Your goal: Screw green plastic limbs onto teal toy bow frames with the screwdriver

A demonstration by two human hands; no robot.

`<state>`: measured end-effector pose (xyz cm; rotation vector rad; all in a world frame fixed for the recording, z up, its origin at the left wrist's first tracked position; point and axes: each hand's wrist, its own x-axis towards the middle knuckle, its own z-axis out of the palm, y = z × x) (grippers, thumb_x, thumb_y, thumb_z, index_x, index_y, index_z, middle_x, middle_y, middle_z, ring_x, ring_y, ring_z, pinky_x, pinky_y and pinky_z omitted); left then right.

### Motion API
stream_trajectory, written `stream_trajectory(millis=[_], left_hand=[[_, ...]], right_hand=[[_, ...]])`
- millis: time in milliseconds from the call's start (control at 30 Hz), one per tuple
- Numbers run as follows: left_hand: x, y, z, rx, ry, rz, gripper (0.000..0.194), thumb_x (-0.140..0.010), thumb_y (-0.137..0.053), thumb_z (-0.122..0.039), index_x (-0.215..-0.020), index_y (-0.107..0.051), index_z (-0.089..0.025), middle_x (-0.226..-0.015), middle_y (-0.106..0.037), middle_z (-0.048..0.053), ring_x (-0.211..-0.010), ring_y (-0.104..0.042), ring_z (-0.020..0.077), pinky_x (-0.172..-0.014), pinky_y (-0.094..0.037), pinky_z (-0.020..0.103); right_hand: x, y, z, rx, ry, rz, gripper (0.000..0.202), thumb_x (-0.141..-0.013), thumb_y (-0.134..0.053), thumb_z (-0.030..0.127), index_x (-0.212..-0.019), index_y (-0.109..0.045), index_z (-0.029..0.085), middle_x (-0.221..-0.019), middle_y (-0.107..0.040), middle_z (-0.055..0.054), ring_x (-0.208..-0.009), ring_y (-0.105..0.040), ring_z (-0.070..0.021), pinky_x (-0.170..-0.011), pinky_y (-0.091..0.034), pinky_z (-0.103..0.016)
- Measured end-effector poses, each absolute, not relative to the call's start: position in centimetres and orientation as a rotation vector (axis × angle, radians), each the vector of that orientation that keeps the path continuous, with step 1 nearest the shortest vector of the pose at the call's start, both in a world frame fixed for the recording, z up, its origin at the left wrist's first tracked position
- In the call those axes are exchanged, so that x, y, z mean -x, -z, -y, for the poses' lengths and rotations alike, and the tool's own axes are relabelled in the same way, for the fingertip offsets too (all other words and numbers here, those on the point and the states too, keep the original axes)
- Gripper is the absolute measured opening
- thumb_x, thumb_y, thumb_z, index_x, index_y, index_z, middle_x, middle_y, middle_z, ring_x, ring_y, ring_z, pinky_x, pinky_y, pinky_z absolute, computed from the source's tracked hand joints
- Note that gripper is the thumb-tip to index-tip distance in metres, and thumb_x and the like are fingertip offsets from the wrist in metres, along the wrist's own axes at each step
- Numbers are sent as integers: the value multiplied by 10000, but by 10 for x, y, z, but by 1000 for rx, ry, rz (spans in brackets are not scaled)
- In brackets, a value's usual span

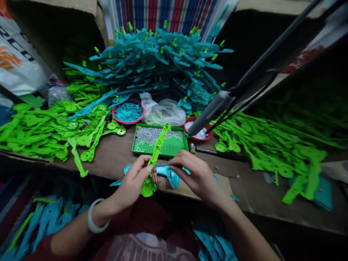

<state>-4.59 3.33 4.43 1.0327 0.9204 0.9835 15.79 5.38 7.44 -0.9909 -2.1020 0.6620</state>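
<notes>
My left hand is closed round the lower part of a long green plastic piece, which tilts up and to the right with its round end at the bottom. Close beside it, my right hand has its thumb and fingertips pinched together; whatever they hold is hidden or too small to name. Under and between the hands, a translucent blue plastic part lies at the bench edge. Just beyond my hands sits a green perforated tray with many small silvery pieces in it.
Green parts are heaped at left and right. Blue parts pile high at the back. A pink bowl, a plastic bag and a red bowl stand behind the tray. A grey tool slants in from upper right.
</notes>
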Motion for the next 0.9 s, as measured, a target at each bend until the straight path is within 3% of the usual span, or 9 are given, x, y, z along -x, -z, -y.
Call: stream_trajectory(millis=[100,200,467,567,733,800,900], left_hand=[[42,-49,-34,-986,-879,-909,241,-906,-532,-335,-1101,-575,-200,-695,-588,-18,-650,-600,145,-644,-514,250],[35,-55,-35,-999,-805,-877,368,-874,-550,-339,-1217,-587,-212,-734,-598,-3,-582,-603,150,-583,-533,267],[30,-57,-38,-1320,-693,-919,484,-945,-516,-428,-1367,-527,-193,-571,-537,-43,-474,-601,152,-511,-532,249],[30,-50,-39,-1386,-676,-965,399,-956,-499,-445,-1258,-574,-195,-554,-545,-55,-424,-591,140,-456,-501,222],[23,-42,-41,-1459,-691,-1041,287,-990,-421,-433,-849,-548,-217,-466,-504,-70,-322,-516,123,-344,-363,192],[19,-40,-42,-1561,-765,-1080,276,-996,-420,-382,-830,-559,-210,-495,-533,-57,-374,-543,118,-417,-403,199],[15,-36,-42,-1684,-926,-1148,244,-987,-438,-305,-1023,-648,-186,-609,-616,-17,-503,-604,131,-531,-454,221]], right_hand=[[-163,-83,-55,1004,-370,2261,157,-974,-498,231,-906,-632,186,-832,-600,-56,-742,-557,-150,-638,-448,-272],[-161,-85,-59,995,-201,2342,204,-989,-454,226,-895,-627,173,-815,-565,-57,-713,-520,-146,-614,-421,-266],[-160,-77,-64,1063,-408,2145,138,-978,-467,183,-907,-584,170,-845,-561,-45,-762,-537,-145,-665,-440,-254],[-162,-75,-62,1057,-520,2094,125,-975,-470,165,-922,-582,185,-864,-583,-39,-789,-554,-139,-693,-449,-246],[-154,-62,-55,1123,-488,2006,109,-954,-515,192,-861,-573,198,-793,-599,-29,-736,-564,-144,-666,-451,-261],[-148,-56,-52,1172,-509,1911,130,-953,-503,203,-846,-575,199,-793,-610,-35,-734,-576,-148,-670,-463,-269],[-140,-51,-46,1265,-837,1605,134,-931,-552,306,-842,-568,207,-754,-610,-18,-647,-582,-135,-569,-474,-253]])
